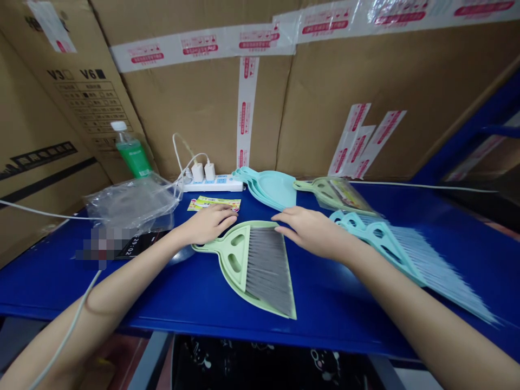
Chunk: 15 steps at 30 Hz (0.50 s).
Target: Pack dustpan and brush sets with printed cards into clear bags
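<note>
A light green dustpan (232, 280) lies on the blue table, and on it rests a hand brush (266, 265) with grey bristles and a matching green handle part. My left hand (209, 223) is above the dustpan's handle end, fingers stretched out over the lower edge of some yellow-green printed cards (203, 202); I cannot tell whether it touches them. At the dustpan's upper right corner is my right hand (311, 232), fingers extended and apart, holding nothing.
Stacked light blue dustpans (276, 188) lie at the back, beside a bagged green set (331, 196). Blue brushes (385, 244) are on the right. Clear plastic bags (134, 203), a phone (140, 245), a green bottle (134, 154) and a power strip (221, 184) with cables occupy the left.
</note>
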{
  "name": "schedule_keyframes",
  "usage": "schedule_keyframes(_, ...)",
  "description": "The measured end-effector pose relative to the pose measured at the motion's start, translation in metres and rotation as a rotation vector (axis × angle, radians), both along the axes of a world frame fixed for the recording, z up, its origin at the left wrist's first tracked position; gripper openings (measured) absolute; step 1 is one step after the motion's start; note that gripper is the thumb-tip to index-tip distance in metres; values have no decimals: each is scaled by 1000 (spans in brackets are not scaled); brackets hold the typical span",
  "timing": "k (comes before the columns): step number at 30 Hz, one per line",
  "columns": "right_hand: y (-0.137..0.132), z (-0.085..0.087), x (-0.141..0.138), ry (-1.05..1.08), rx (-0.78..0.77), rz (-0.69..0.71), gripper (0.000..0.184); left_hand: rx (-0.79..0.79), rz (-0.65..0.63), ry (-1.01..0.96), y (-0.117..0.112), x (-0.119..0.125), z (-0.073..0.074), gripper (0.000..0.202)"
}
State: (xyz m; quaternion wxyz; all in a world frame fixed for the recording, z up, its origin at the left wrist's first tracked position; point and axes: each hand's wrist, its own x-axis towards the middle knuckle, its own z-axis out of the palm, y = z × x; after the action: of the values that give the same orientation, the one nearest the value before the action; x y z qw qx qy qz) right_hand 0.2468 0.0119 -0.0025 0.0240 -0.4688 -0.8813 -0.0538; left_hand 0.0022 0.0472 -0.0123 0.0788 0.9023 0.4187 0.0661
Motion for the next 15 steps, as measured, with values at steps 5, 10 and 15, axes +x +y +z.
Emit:
schedule_keyframes(5,-5,-2,-11,3,-56,-16,30,-90,14,44,1,-2,-3,56)
schedule_keyframes(10,-3,-6,-14,-18,-41,0,33,-75,1,19,0,-4,-4,58)
schedule_keyframes(15,-2,-9,-13,-25,-19,14,35,-6,29,35,-4,-2,0,57)
